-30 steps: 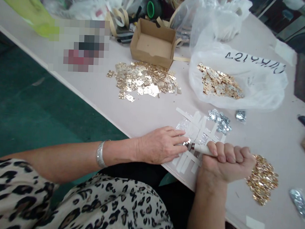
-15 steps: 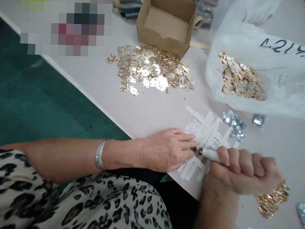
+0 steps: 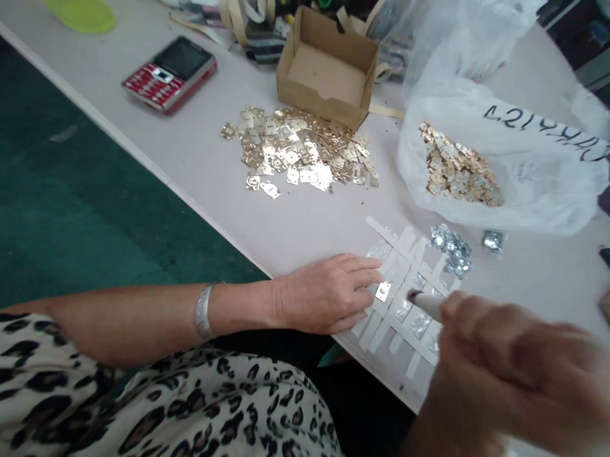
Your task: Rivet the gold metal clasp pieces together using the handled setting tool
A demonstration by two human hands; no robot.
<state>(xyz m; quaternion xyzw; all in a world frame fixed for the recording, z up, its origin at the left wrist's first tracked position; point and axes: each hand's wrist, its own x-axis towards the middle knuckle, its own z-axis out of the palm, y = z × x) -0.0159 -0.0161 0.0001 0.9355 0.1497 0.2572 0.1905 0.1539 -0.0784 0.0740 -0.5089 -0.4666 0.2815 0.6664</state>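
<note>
Left hand [image 3: 325,292] lies flat and released on a lattice of white tape strips [image 3: 407,305], fingertips just beside a small gold metal plate [image 3: 382,291] sitting on the strips. Right hand [image 3: 510,369], motion-blurred, is clenched around a white-handled tool [image 3: 425,305], its tip near that plate, not touching. Loose gold plates [image 3: 298,148] lie farther up the table [image 3: 202,161].

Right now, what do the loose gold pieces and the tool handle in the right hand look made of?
The loose gold pieces look like thin stamped sheet metal: shiny, brass-coloured, with punched outlines. Brass or plating, can't tell. The tool handle in the right hand looks like smooth off-white plastic, possibly bone; motion blur leaves it open.
</note>
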